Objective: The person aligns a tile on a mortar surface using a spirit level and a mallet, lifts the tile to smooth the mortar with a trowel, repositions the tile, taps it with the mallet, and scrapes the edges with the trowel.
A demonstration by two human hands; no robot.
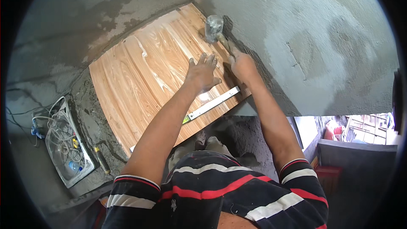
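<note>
A large wood-patterned tile with a glossy surface lies in the corner between two plastered walls. My left hand rests on it, fingers spread and holding nothing. In my right hand is the handle of a mallet. Its pale, stained head is over the tile's far right edge, close to the wall; whether it touches the tile I cannot tell. A silvery spirit level lies across the near part of the tile, partly hidden by my left forearm.
To the left is a white basin containing cables and a bottle. Beside it lies a tool with a dark handle and yellow band. Rough grey mortar borders the tile's left side. A plastered wall rises at the right.
</note>
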